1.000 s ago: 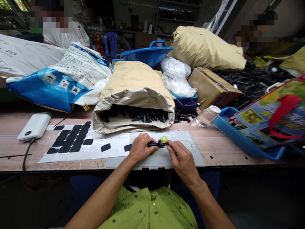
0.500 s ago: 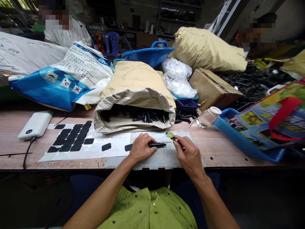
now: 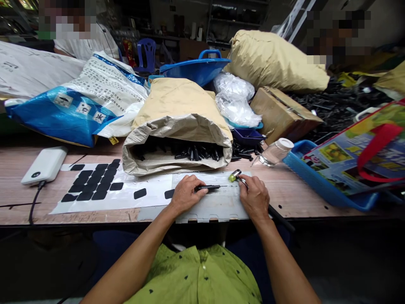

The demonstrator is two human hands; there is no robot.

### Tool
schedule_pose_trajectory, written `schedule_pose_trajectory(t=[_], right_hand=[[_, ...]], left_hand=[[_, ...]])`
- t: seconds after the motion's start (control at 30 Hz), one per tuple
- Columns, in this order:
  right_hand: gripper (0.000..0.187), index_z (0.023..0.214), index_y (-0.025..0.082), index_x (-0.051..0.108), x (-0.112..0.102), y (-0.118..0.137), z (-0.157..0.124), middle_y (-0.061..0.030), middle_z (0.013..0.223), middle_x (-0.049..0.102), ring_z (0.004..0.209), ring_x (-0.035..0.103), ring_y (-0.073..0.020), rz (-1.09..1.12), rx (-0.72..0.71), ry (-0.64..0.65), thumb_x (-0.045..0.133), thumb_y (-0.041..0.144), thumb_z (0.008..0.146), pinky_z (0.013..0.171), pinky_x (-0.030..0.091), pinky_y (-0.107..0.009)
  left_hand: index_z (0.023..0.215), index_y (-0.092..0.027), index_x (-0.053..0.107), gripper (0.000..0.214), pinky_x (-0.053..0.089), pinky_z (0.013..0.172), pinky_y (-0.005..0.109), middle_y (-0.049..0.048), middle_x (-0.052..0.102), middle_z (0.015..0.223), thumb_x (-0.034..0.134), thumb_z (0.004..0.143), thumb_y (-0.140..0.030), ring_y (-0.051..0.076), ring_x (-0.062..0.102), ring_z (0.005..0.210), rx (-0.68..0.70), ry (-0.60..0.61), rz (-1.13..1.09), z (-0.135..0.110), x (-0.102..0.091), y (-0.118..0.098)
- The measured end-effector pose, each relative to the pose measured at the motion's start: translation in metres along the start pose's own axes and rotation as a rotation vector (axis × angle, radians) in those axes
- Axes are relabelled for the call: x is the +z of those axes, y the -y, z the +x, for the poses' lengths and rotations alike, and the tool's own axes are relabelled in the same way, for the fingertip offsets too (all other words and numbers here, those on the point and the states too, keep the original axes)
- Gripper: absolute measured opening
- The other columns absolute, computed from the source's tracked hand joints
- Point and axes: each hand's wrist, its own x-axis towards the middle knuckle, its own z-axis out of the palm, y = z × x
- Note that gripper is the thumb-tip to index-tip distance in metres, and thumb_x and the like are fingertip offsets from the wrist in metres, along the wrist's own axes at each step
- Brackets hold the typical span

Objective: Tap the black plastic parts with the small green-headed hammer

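My left hand [image 3: 186, 193] is closed on a slim black handle [image 3: 211, 187], which lies low over the grey board [image 3: 218, 207]. A thin metal shaft points right from its end. In my right hand [image 3: 254, 195] is a small hammer [image 3: 234, 175] with a shiny metal head and a yellow-green face. Its dark grip shows again behind my wrist. The hammer head is apart from the shaft's tip, a little above and to the right. Behind the board lies an open paper sack [image 3: 177, 126] with many black pointed pieces inside.
A white sheet with black rounded patches [image 3: 91, 185] lies to the left, near a white power bank [image 3: 46, 165] with a cable. At right are a clear jar [image 3: 275, 152], a blue tray [image 3: 329, 181] and a carton [image 3: 281, 114]. Two people are across the table.
The hammer has turned in my right hand: its yellow-green face pointed toward me and now its metal side shows. My right hand has moved slightly right. The left hand stays nearly in place.
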Motion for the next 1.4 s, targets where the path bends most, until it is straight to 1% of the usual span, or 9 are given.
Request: schedule_pose_trajectory(t=[0.27, 0.47, 0.67, 0.77, 0.9, 1.0, 1.17, 1.3, 1.4], right_hand=[[0.028, 0.118, 0.023, 0.070, -0.001, 0.001, -0.001, -0.0068, 0.098, 0.064, 0.089, 0.051, -0.0222, -0.046, -0.002, 0.009, 0.056, 0.026, 0.095, 0.079, 0.036, -0.033], [0.027, 0.118, 0.023, 0.070, -0.001, 0.001, -0.002, -0.0061, 0.099, 0.065, 0.089, 0.050, -0.0217, -0.052, 0.007, 0.010, 0.057, 0.026, 0.095, 0.080, 0.035, -0.033], [0.027, 0.119, 0.023, 0.070, -0.001, 0.001, -0.002, -0.0059, 0.099, 0.064, 0.090, 0.051, -0.0218, -0.058, 0.006, 0.015, 0.056, 0.026, 0.095, 0.080, 0.035, -0.033], [0.027, 0.118, 0.023, 0.070, 0.000, 0.001, -0.002, -0.0059, 0.098, 0.064, 0.090, 0.051, -0.0218, -0.064, 0.003, 0.007, 0.057, 0.026, 0.095, 0.079, 0.035, -0.033], [0.025, 0.117, 0.024, 0.070, 0.001, 0.000, -0.002, -0.0058, 0.098, 0.064, 0.089, 0.051, -0.0216, -0.064, -0.008, -0.005, 0.057, 0.026, 0.095, 0.078, 0.034, -0.033], [0.025, 0.117, 0.024, 0.070, 0.001, 0.000, -0.003, -0.0058, 0.099, 0.065, 0.089, 0.051, -0.0214, -0.064, -0.012, -0.014, 0.057, 0.026, 0.095, 0.078, 0.034, -0.033], [0.026, 0.117, 0.024, 0.070, 0.000, 0.001, -0.002, -0.0058, 0.099, 0.065, 0.088, 0.051, -0.0211, -0.059, -0.018, -0.024, 0.057, 0.025, 0.095, 0.078, 0.035, -0.033], [0.026, 0.118, 0.024, 0.069, 0.000, 0.001, -0.002, -0.0056, 0.099, 0.065, 0.089, 0.051, -0.0212, -0.063, -0.015, -0.019, 0.057, 0.025, 0.095, 0.079, 0.035, -0.033], [0.026, 0.118, 0.024, 0.069, 0.001, 0.000, -0.002, -0.0052, 0.099, 0.065, 0.090, 0.052, -0.0215, -0.064, -0.013, -0.014, 0.057, 0.025, 0.096, 0.079, 0.035, -0.033]], left_hand=[[0.080, -0.020, 0.066, 0.041, 0.040, 0.083, 0.035, 0.0032, 0.064, 0.085, 0.043, 0.106, -0.041, 0.020, 0.054, 0.086, 0.032, 0.022, 0.001, -0.003, -0.006, -0.005], [0.082, -0.019, 0.064, 0.037, 0.040, 0.079, 0.031, 0.0023, 0.061, 0.082, 0.047, 0.104, -0.043, 0.017, 0.055, 0.081, 0.073, 0.039, -0.188, -0.028, -0.012, -0.025], [0.103, -0.022, 0.070, 0.035, 0.039, 0.064, 0.025, 0.0000, 0.066, 0.078, 0.049, 0.102, -0.049, 0.014, 0.058, 0.069, 0.045, 0.458, -0.411, -0.093, 0.001, -0.056], [0.105, -0.025, 0.071, 0.033, 0.043, 0.070, 0.027, 0.0017, 0.072, 0.084, 0.050, 0.100, -0.050, 0.019, 0.065, 0.077, -0.109, 0.543, -0.221, -0.111, 0.029, -0.034], [0.122, -0.026, 0.068, 0.038, 0.049, 0.092, 0.037, 0.0080, 0.075, 0.117, 0.047, 0.099, -0.047, 0.028, 0.068, 0.107, -0.483, 0.573, -0.084, -0.120, 0.068, 0.018], [0.136, -0.031, 0.061, 0.042, 0.044, 0.108, 0.041, 0.0065, 0.070, 0.132, 0.052, 0.095, -0.036, 0.030, 0.062, 0.127, -0.584, 0.615, -0.037, -0.122, 0.078, 0.038], [0.132, -0.026, 0.068, 0.044, 0.052, 0.097, 0.042, 0.0106, 0.074, 0.122, 0.059, 0.089, -0.034, 0.033, 0.068, 0.114, -0.314, 0.739, -0.043, -0.112, 0.042, 0.000], [0.124, -0.028, 0.072, 0.034, 0.051, 0.074, 0.026, 0.0020, 0.078, 0.096, 0.061, 0.093, -0.039, 0.020, 0.071, 0.083, 0.072, 0.820, -0.247, -0.064, -0.009, -0.050], [0.119, -0.025, 0.074, 0.029, 0.050, 0.079, 0.025, 0.0024, 0.077, 0.102, 0.055, 0.099, -0.035, 0.018, 0.069, 0.089, 0.179, 0.543, -0.195, -0.004, -0.040, -0.058]])
